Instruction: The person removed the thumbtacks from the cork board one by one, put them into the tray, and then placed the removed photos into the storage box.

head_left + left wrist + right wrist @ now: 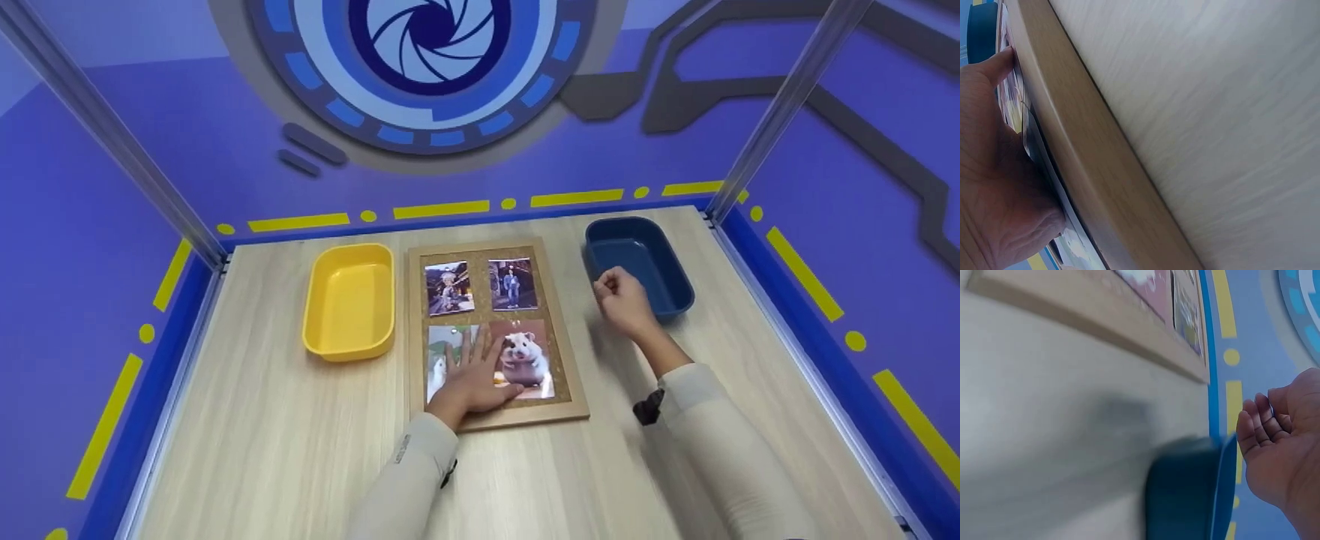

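A wood-framed cork board [551, 322] lies on the table with photos on it. My left hand [474, 379] rests on the board's near half, fingers spread over a green-and-white photo [437, 356], much of it covered. The thumb reaches onto the hamster photo [529, 360] beside it. In the left wrist view that hand [994, 163] lies along the wooden frame [1078, 129]. My right hand [624, 300] is raised by the left side of the dark blue bin [671, 281], fingers curled and thumb against the index finger. Nothing shows in its grasp in the right wrist view.
Two smaller photos of a person, the left photo [450, 289] and the right photo [513, 285], are on the board's far half. A yellow bin [349, 300] stands left of the board. Blue patterned walls [480, 172] enclose the table [300, 450] at the back and sides.
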### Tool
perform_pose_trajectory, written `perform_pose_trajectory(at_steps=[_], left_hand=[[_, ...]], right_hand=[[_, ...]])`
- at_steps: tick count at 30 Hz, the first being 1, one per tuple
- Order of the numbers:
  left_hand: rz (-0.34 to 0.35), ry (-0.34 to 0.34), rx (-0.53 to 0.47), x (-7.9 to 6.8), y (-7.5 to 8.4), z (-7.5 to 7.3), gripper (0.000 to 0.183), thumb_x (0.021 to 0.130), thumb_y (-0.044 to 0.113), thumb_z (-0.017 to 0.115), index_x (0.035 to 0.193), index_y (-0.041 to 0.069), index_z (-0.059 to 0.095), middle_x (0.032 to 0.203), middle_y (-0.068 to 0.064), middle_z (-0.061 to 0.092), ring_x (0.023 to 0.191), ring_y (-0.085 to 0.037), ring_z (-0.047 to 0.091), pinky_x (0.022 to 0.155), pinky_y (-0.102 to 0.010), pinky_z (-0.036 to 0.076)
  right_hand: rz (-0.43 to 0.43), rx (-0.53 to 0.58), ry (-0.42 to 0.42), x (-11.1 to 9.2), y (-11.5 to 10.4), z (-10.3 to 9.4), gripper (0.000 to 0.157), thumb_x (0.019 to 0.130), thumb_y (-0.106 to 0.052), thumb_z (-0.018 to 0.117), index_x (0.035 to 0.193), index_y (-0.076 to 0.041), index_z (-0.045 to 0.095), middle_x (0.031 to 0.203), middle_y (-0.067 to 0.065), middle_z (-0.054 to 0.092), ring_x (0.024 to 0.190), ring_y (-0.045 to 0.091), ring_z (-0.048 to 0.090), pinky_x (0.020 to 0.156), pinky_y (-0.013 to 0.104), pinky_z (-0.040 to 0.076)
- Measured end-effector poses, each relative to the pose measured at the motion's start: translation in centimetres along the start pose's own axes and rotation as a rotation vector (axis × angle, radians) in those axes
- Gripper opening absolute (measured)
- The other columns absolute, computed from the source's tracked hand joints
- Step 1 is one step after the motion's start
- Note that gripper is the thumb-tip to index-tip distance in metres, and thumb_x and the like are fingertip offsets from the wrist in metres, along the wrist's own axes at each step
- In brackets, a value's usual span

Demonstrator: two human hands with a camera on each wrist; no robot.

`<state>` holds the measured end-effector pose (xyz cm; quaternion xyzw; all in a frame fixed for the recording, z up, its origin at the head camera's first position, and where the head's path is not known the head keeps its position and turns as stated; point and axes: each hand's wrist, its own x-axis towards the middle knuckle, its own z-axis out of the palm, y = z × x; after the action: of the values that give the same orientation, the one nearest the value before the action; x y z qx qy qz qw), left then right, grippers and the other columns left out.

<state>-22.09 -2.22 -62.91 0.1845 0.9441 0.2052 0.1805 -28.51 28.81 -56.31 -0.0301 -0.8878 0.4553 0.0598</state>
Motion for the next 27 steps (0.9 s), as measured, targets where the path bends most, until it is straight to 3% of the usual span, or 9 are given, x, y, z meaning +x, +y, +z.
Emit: perform_pose_trajectory(at_steps=[6,10,15,23,27], left_hand=[[0.025,0.028,-0.017,0.0,0.1,-0.1,0.106,0.093,0.073,0.059,0.173,0.020,0.015,0.182,-0.013,-0.006,0.168,-0.045,-0.007,0.129,-0.075,-0.011],[0.010,0.014,-0.008,0.2,0.0,0.1,0.107,0.093,0.073,0.058,0.174,0.020,0.011,0.182,-0.010,-0.010,0.168,-0.041,-0.012,0.130,-0.071,-0.015],[0.005,0.018,0.017,0.7,-0.4,0.8,0.109,0.092,0.078,0.055,0.174,0.022,0.008,0.182,-0.008,-0.011,0.168,-0.040,-0.014,0.128,-0.072,-0.018],[0.005,0.024,0.035,0.9,-0.6,1.0,0.110,0.092,0.081,0.053,0.174,0.023,0.007,0.182,-0.008,-0.011,0.168,-0.040,-0.013,0.129,-0.072,-0.016],[0.000,0.028,0.038,0.8,-0.6,1.2,0.109,0.092,0.081,0.052,0.174,0.024,0.007,0.182,-0.006,-0.011,0.168,-0.039,-0.013,0.129,-0.072,-0.015]], right_hand=[[0.021,-0.095,0.039,1.1,1.6,-2.8,0.012,0.107,-0.011,0.057,0.104,0.001,0.059,0.096,0.011,0.059,0.090,0.023,0.056,0.080,0.029,0.043],[0.060,-0.165,0.046,1.9,2.8,-4.4,0.011,0.106,-0.011,0.057,0.103,0.000,0.059,0.096,0.010,0.059,0.091,0.026,0.057,0.079,0.031,0.043],[0.087,-0.247,0.000,2.8,3.8,-5.9,0.011,0.102,-0.011,0.055,0.102,-0.001,0.059,0.098,0.013,0.063,0.093,0.029,0.059,0.080,0.033,0.044],[0.116,-0.361,-0.107,4.0,5.0,-6.8,0.016,0.101,-0.012,0.051,0.100,0.001,0.059,0.101,0.018,0.065,0.095,0.035,0.062,0.082,0.041,0.049],[0.136,-0.385,-0.176,4.3,5.6,-6.6,0.016,0.101,-0.012,0.048,0.091,-0.003,0.057,0.090,0.012,0.059,0.084,0.030,0.058,0.075,0.038,0.047]])
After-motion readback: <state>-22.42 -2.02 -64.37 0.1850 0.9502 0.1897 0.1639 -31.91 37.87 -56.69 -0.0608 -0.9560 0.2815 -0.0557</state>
